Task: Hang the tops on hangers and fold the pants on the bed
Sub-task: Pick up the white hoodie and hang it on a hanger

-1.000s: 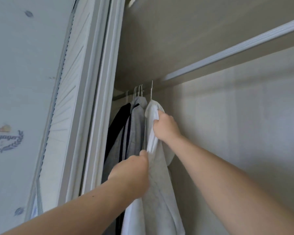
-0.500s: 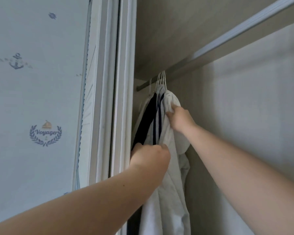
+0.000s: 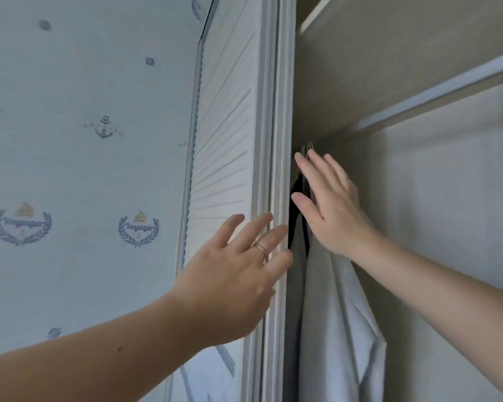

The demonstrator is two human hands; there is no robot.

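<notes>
A white top [image 3: 334,314] hangs inside the wardrobe, at the right of a row of hung garments, with a dark top [image 3: 296,210] and a grey one just left of it. Wire hanger hooks [image 3: 307,147] show above my fingertips. My right hand [image 3: 328,204] is flat with straight fingers against the upper part of the white top. My left hand [image 3: 238,274], wearing a ring, has spread fingers in front of the white wardrobe door frame [image 3: 279,140], its fingertips at the frame's edge; it holds nothing.
A white louvred wardrobe door [image 3: 224,140] stands left of the opening. The pale blue wall [image 3: 84,169] with anchor and "Voyager" prints fills the left. The wardrobe's beige back panel [image 3: 447,213] and a shelf with a rail [image 3: 436,91] lie to the right.
Both hands have let go of the white top and opened. The left hand moved out to the door frame. The garments now sit bunched at the wardrobe's left end.
</notes>
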